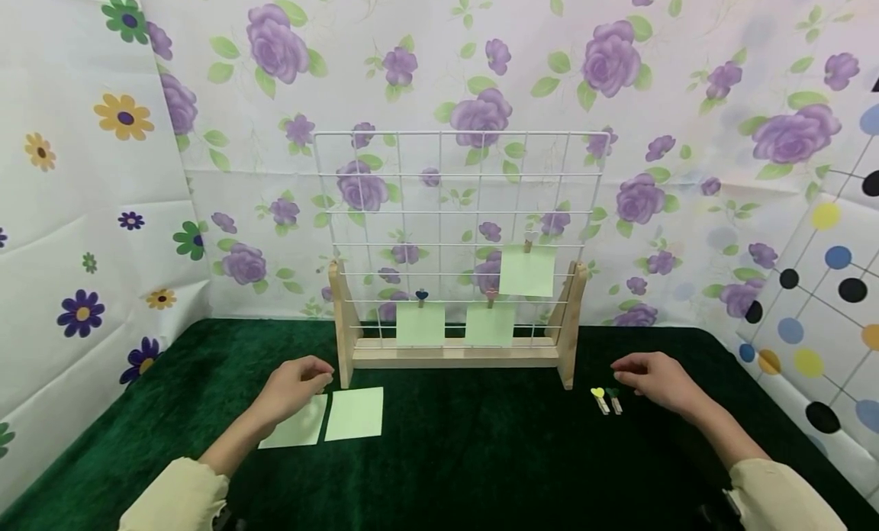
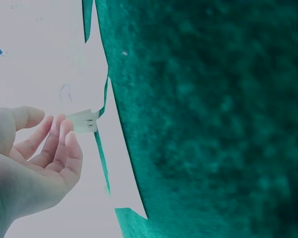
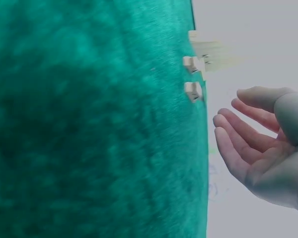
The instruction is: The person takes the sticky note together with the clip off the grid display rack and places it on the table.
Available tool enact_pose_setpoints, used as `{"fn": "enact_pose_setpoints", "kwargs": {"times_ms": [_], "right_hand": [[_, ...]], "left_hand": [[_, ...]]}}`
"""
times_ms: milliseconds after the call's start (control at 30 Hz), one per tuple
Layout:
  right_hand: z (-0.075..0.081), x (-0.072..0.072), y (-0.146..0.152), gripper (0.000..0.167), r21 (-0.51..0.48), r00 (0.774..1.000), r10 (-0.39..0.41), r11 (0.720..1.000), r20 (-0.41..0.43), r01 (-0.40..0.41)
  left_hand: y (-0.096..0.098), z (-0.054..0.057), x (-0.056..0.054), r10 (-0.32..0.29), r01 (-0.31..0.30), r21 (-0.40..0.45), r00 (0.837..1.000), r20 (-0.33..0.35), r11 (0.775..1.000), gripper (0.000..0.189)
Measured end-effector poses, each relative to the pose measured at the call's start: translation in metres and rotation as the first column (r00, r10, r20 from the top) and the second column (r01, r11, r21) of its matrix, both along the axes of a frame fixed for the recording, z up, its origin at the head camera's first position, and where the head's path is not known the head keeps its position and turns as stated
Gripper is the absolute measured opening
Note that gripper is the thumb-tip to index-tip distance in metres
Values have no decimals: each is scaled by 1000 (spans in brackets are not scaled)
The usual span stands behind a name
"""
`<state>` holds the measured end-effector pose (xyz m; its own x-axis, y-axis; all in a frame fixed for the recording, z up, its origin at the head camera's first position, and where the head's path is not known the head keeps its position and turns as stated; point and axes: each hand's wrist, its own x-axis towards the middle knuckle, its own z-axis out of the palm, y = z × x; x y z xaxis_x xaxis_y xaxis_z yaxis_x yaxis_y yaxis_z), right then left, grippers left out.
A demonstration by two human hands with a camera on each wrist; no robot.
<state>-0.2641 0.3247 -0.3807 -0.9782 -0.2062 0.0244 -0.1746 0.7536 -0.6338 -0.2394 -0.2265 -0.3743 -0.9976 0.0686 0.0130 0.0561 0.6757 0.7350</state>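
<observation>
My left hand (image 1: 291, 386) hovers over the left one of two pale green paper squares, its fingers loosely bent. In the left wrist view a gap shows between thumb and fingers (image 2: 64, 144), with nothing held. The left paper (image 1: 298, 426) is partly hidden by that hand; the right paper (image 1: 354, 414) lies flat next to it. My right hand (image 1: 655, 378) is just right of two small clothespins, a yellow heart one (image 1: 600, 400) and a dark green one (image 1: 614, 401). Its fingers (image 3: 238, 139) are relaxed and hold nothing in the right wrist view.
A white wire grid (image 1: 439, 210) stands upright in a wooden base (image 1: 453, 355) between the hands. Clothespins hold three green papers on it: lower left (image 1: 420, 325), lower middle (image 1: 490, 325) and upper right (image 1: 527, 271). Dark green cloth (image 1: 467, 462) covers the table; patterned curtains hang around.
</observation>
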Motion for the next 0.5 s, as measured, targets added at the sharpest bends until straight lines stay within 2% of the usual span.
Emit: {"fn": "enact_pose_setpoints", "kwargs": {"times_ms": [300, 500], "right_hand": [[18, 1, -4, 39, -41, 996, -6, 999, -91, 3], [38, 4, -15, 39, -50, 986, -12, 999, -169, 4]], "left_hand": [[15, 15, 5, -2, 3, 24, 999, -49, 1000, 26], [31, 31, 11, -39, 47, 71, 993, -112, 996, 26]]}}
